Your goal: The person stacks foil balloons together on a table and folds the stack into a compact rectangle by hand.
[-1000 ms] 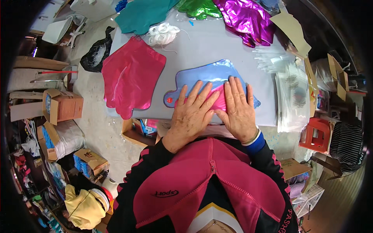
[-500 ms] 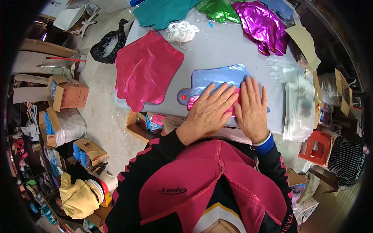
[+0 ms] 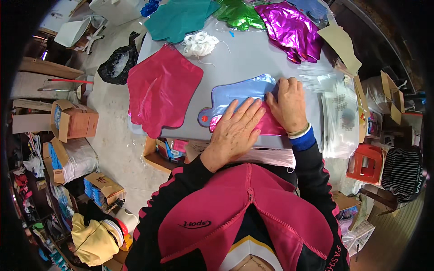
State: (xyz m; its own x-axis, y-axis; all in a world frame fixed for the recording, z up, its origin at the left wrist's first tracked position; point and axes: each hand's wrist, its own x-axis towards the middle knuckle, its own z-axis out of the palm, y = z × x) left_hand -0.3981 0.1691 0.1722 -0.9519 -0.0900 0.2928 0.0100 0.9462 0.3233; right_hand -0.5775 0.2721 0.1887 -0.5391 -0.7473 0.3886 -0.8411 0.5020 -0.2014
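A flat foil balloon (image 3: 239, 92), pale blue with a pink part folded over its near side and a small red spot on a rounded tab, lies on the grey table (image 3: 203, 86). My left hand (image 3: 236, 131) rests on it with the palm down and fingers stretched out. At the balloon's right end my right hand (image 3: 289, 106) has its fingers curled in, closed on the edge; the fingertips are partly hidden. To the left lies a flat stack of dark pink foil balloons (image 3: 165, 86).
White string (image 3: 199, 44) lies bundled beyond the pink stack. Teal (image 3: 178, 20), green (image 3: 242, 14) and purple foil balloons (image 3: 291, 29) line the far edge. Clear plastic bags (image 3: 341, 119) are piled at right, near a red stool (image 3: 364, 163). An open carton (image 3: 158, 156) sits below the table's front.
My right hand has gone from lying flat to curled fingers at the balloon's right end. My left hand stays flat on the balloon. The whole view has shifted slightly.
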